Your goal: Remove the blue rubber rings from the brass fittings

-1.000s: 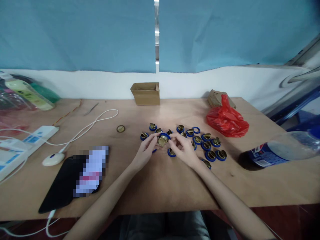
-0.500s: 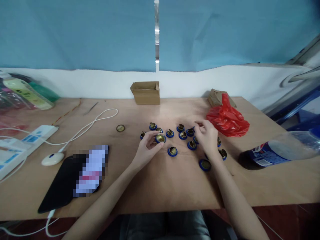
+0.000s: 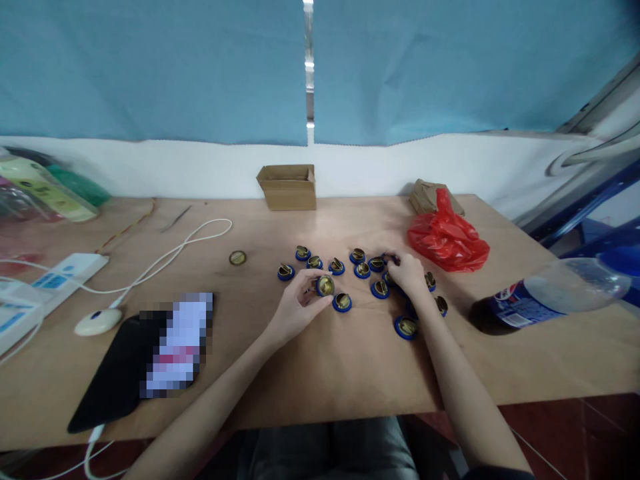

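My left hand [image 3: 299, 301] grips a round badge [image 3: 325, 285] with a blue rim and a brass-coloured back, tilted so the back faces me. Just right of it, another such badge [image 3: 343, 302] lies on the table. My right hand [image 3: 409, 275] reaches into the cluster on the right, its fingers pinched on a badge [image 3: 388, 257] that they partly cover. Several more blue-rimmed badges surround both hands, among them one [image 3: 285, 271] at the left and a larger-looking one [image 3: 405, 327] near my right forearm. Some are hidden beneath that hand and forearm.
A brass-coloured disc [image 3: 238, 258] lies apart at left. An open cardboard box [image 3: 290, 193] stands at the back. A red plastic bag [image 3: 447, 240] and a cola bottle [image 3: 530, 307] are at right; a phone [image 3: 180, 347], white cable [image 3: 165, 257] and power strip [image 3: 55, 283] at left.
My left hand has tilted its badge up toward me and shifted slightly right. My right hand has lowered, with its fingers now down at a badge in the cluster.
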Available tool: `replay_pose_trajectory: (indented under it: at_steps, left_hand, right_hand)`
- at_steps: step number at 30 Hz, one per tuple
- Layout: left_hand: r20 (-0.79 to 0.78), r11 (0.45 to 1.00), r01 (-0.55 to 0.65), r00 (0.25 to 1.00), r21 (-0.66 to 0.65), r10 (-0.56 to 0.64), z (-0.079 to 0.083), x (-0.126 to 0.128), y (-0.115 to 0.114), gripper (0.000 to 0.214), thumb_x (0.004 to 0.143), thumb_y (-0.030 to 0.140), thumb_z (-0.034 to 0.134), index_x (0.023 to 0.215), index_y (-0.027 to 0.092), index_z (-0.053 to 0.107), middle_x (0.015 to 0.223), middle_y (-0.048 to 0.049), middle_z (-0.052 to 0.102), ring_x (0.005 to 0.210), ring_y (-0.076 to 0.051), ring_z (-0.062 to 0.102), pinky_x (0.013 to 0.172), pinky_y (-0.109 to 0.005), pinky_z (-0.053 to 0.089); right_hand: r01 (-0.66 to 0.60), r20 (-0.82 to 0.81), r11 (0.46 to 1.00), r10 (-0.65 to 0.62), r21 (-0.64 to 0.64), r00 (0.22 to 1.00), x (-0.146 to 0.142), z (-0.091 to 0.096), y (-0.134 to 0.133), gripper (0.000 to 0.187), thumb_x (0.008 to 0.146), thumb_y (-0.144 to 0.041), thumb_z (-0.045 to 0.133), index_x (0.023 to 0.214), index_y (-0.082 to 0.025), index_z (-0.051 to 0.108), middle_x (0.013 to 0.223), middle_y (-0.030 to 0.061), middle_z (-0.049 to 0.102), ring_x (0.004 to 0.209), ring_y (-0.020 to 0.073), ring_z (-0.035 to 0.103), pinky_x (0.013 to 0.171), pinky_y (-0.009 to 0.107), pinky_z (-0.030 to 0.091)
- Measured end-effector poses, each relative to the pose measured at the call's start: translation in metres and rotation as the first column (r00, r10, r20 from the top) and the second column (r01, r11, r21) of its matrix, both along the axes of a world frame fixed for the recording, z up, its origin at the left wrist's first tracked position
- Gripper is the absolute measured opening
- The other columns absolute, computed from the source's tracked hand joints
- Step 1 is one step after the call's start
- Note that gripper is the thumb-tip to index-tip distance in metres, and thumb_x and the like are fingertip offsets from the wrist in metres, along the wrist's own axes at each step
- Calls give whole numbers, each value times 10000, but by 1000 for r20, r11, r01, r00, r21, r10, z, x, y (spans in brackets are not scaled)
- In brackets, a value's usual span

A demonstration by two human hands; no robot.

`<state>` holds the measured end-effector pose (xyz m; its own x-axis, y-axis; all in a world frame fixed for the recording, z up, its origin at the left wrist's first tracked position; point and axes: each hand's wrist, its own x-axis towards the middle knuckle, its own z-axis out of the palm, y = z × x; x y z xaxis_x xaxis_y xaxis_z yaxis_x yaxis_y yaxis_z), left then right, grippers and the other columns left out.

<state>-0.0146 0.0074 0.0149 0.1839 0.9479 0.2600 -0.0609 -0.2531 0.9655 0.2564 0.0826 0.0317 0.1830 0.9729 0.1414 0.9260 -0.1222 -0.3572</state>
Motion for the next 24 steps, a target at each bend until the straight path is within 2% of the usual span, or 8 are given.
replay_pose_trajectory:
  at_steps: [4, 8, 11, 14, 16, 20, 24]
  left_hand:
    - [-3, 1000, 5, 1000, -3, -5, 0, 0, -1, 366, 811, 253, 746, 1147, 231, 601, 1254, -97, 638, 1177, -220, 640, 984, -389, 553]
    - [-2, 1000, 4, 1000, 1, -4, 2, 1, -2, 358, 813, 259, 746, 1140, 230, 604, 1244, -93, 645, 1173, -219, 642, 993, -393, 548]
    - [4, 1000, -3, 1000, 12, 3, 3, 1, -2, 349, 813, 263, 743, 1133, 233, 606, 1244, -90, 649, 1165, -222, 646, 988, -396, 551]
    - [10, 1000, -10, 1000, -4, 10, 3, 0, -2, 349, 813, 255, 742, 1136, 233, 609, 1239, -90, 652, 1140, -216, 657, 956, -374, 563]
    - [16, 1000, -15, 1000, -14, 15, 4, 0, -1, 351, 811, 251, 745, 1134, 231, 610, 1230, -90, 658, 1117, -211, 665, 937, -361, 568]
    - [25, 999, -33, 999, -17, 34, 4, 0, 0, 348, 804, 255, 752, 1120, 231, 609, 1238, -84, 658, 1115, -208, 665, 929, -353, 569]
    - [30, 999, -37, 999, -22, 38, 4, 0, 0, 342, 802, 256, 752, 1109, 230, 602, 1242, -83, 662, 1097, -197, 672, 907, -342, 575]
  right_hand:
    - [-2, 26, 1000, 2, 24, 1000, 5, -5, 3, 306, 806, -140, 569, 1023, -176, 781, 1034, 107, 776, 987, 255, 708, 853, 300, 513]
    - [-18, 75, 998, 14, 57, 997, 7, -10, 3, 322, 757, -88, 566, 1005, -116, 769, 1002, 163, 759, 995, 300, 686, 862, 353, 507]
    - [-29, 105, 996, 19, 89, 994, 3, -14, 2, 288, 769, -84, 547, 973, -79, 750, 979, 207, 735, 987, 327, 666, 877, 394, 499]
    - [-41, 116, 991, 26, 130, 993, -1, -14, 1, 270, 806, -126, 524, 979, -95, 728, 1059, 205, 700, 1003, 318, 647, 901, 407, 496]
    - [-48, 92, 976, 29, 211, 995, -3, -12, 0, 297, 828, -149, 498, 1029, -106, 712, 1180, 198, 654, 1038, 311, 637, 920, 415, 503]
    - [-54, -20, 881, 72, 471, 997, -5, -3, -4, 357, 848, -169, 476, 1137, -112, 676, 1274, 192, 597, 1091, 313, 631, 941, 446, 527]
    - [-130, -71, 765, 224, 630, 972, -15, 8, -11, 382, 878, -162, 480, 1223, -131, 640, 1272, 180, 584, 1158, 294, 613, 1016, 462, 516]
